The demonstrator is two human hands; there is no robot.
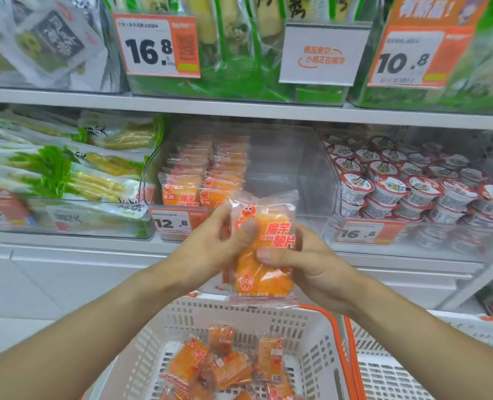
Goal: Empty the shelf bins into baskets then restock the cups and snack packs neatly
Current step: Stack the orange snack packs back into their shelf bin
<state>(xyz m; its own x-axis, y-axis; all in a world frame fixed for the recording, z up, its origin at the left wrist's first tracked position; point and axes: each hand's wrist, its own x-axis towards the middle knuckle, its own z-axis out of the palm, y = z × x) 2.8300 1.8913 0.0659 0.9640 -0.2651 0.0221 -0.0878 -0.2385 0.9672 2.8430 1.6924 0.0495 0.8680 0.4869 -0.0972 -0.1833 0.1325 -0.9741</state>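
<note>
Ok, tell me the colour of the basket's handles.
Orange handles on a white basket, seen in the head view.

The held pack [264, 249] reads 魔芋脆片 in white. Price tags read 16.8 [156, 45] and 10.8 [407, 60] on the upper shelf bins, 12.8 [172, 223] under the pack bin and 16.8 [362, 232] under the cups; the orange sign [433, 8] above is blurred
</note>
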